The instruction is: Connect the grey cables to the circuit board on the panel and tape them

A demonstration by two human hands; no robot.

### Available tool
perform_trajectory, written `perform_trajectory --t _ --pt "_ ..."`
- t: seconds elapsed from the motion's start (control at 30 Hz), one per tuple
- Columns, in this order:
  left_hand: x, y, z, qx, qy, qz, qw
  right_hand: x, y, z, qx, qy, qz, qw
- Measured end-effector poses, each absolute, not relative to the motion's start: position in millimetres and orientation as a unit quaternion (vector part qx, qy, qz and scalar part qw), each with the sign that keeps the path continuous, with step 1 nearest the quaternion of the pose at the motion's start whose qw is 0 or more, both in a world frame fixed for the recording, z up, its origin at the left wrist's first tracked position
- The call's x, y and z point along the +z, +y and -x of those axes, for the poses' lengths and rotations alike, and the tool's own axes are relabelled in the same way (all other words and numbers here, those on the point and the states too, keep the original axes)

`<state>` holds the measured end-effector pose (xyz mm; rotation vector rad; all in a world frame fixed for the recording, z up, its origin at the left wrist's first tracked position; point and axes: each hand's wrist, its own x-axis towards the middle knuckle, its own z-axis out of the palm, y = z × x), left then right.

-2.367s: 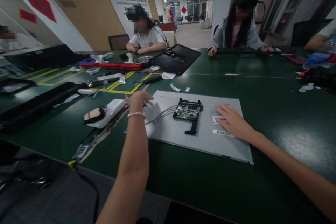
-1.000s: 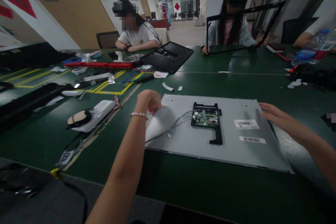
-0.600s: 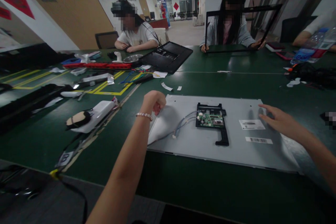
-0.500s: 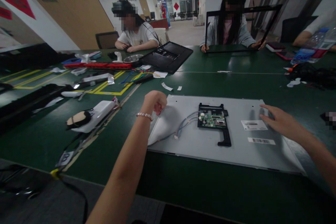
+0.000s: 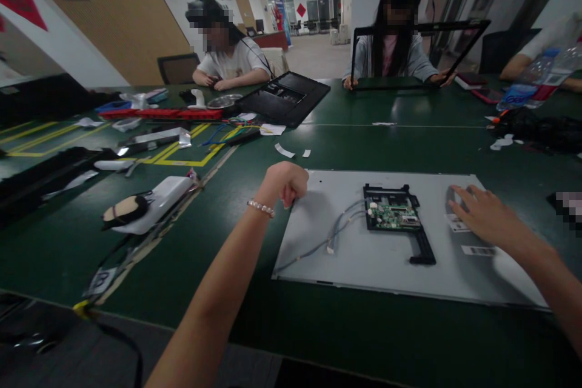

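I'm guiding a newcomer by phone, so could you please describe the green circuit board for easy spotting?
On the dark green table, find the broad grey panel. On it, right of the grey cables, is a black bracket. The green circuit board sits in it, its face dotted with components, unlike the flat white labels.

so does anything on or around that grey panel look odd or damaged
No damage or spill that I can make out. Two white scraps lie on the green table just beyond the grey panel, like stray litter, and the grey cables trail untidily from the circuit board toward the panel's near left corner.
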<state>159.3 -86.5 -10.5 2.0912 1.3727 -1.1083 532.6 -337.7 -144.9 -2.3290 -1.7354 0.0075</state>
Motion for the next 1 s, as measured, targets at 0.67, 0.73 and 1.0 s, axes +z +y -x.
perform_trajectory --t 0.67,0.73,1.0 --pt "-63.0 -27.2 -133.5 0.074 0.548 -0.831 -0.07 -138.8 -332.8 -491.7 -0.022 -0.637 0.768 0.062" --pt "-78.2 -19.7 -130.0 0.081 0.494 -0.865 -0.045 -137.1 -332.5 -488.5 -0.019 -0.634 0.771 0.065" --pt "-89.5 -15.7 -129.2 0.079 0.432 -0.898 0.028 -136.1 -332.1 -484.5 -0.034 -0.633 0.771 0.058"
